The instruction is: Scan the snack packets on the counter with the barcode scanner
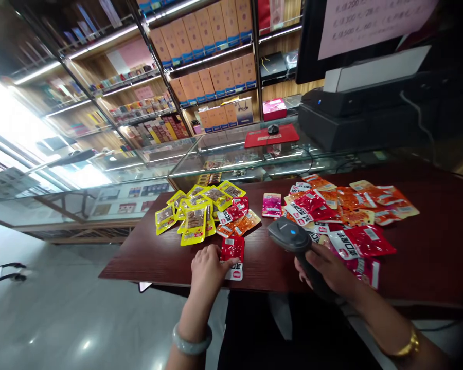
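Note:
My right hand (327, 264) is wrapped around the handle of a black handheld barcode scanner (291, 234), whose head points left over the table. A red snack packet (232, 249) lies flat near the table's front edge. At its left side is my left hand (208, 262), fingers bunched and thumb across the packet's lower part, gripping it. Just beyond sits a pile of yellow snack packets (196, 218), with another red packet (237, 208) and an orange packet (247, 222) beside it. To the right spreads a mixed heap of orange packets (351, 203), red ones and pink ones.
Everything lies on a dark red wooden table (150, 262). Behind it stands a glass display counter (224, 154) with a mouse (272, 129) on a red mat (254, 137). A black monitor (308, 46) and black machine (339, 118) rise at the right. Stocked shelves (212, 51) line the back.

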Motion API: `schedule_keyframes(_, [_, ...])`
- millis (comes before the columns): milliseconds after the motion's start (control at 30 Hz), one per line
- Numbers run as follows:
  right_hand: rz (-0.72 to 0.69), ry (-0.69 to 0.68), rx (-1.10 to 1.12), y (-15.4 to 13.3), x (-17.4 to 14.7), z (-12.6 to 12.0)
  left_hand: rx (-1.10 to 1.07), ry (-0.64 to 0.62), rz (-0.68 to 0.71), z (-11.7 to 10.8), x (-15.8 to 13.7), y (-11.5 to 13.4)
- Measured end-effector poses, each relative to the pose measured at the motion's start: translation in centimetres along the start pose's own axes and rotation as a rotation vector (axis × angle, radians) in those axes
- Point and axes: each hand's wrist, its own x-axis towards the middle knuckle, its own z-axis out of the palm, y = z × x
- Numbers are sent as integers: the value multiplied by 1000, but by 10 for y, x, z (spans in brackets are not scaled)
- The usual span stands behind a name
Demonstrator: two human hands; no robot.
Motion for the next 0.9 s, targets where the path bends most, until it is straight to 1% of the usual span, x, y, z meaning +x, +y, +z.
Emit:
schedule_keyframes(100, [3,21,34,-1,-3,0,-262,-44,-41,-1,-8,0])
schedule_keyframes(200, [2,21,46,0,-5,-4,-629,-42,-41,2,-11,4])
schedule_keyframes(300, [-5,-2,42,4,-7,-8,-996,-31,-48,8,-5,18])
schedule_keyframes(367, [-11,-14,35,5,-9,-9,-1154,-32,-27,11,4,31])
schedule_keyframes(400, [-15,-20,31,5,-10,-9,-1191,-29,-13,13,8,38])
schedule_keyframes(467, [-20,-29,28,3,-12,-8,-1198,-8,3,16,17,50])
schedule_keyframes(567, [-28,-41,25,-3,-15,-3,-1149,18,31,19,25,63])
schedule_keyframes(700, [-58,-53,10,-13,-12,1,-977,19,128,22,25,73])
schedule_keyframes(800, [-94,-59,24,-19,-6,1,-885,14,163,23,21,78])
schedule_keyframes(900, [-112,-64,24,-21,0,-2,-784,49,218,23,22,82])
